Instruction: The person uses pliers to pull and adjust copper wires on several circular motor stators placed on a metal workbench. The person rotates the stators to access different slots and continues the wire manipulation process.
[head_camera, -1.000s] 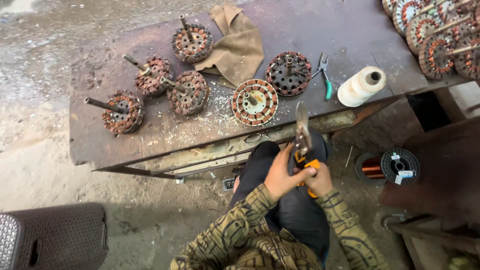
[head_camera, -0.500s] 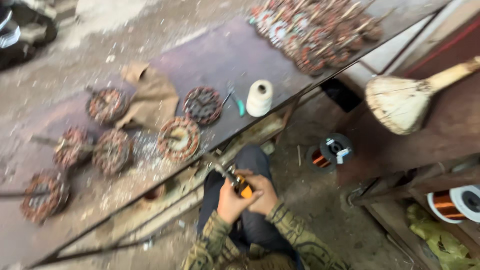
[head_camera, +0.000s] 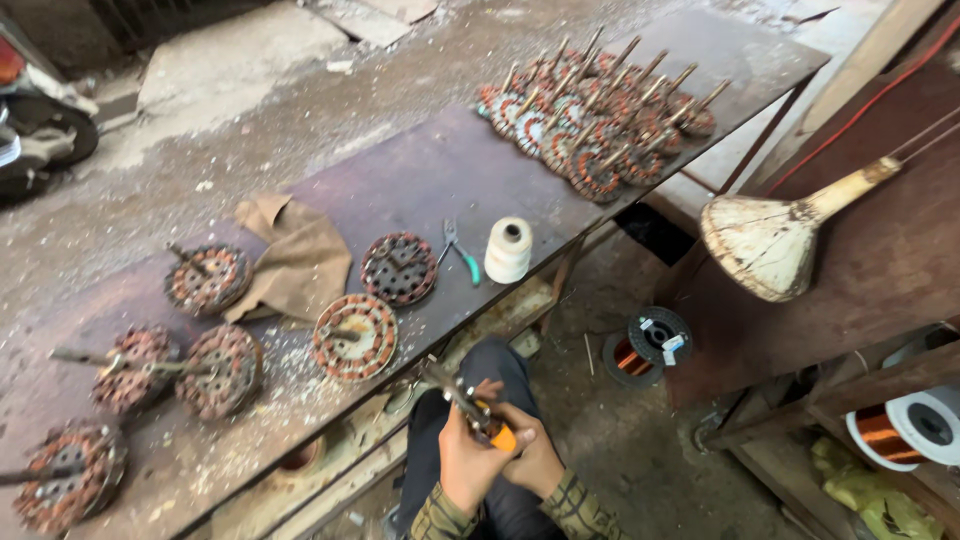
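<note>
Below the near edge of the long dark worktop (head_camera: 420, 190), over the person's lap, both hands meet around an orange-handled tool (head_camera: 478, 412). The left hand (head_camera: 463, 462) has its grip clamped on the orange handle, and the right hand (head_camera: 532, 455) is closed against the same handle from the other side; the tool's metal end slants up and left toward the worktop edge. Just above it on the worktop lies a round wound stator (head_camera: 353, 336) amid pale grit, with a darker stator (head_camera: 399, 268) beyond. Near that sit green-handled pliers (head_camera: 459, 250) and a cream spool of thread (head_camera: 508, 250). A brown cloth (head_camera: 296, 262) lies to the left among more stators with shafts. A heap of stators (head_camera: 598, 120) crowds the far end. On the floor, a black reel of copper wire (head_camera: 648, 344) rests.
</note>
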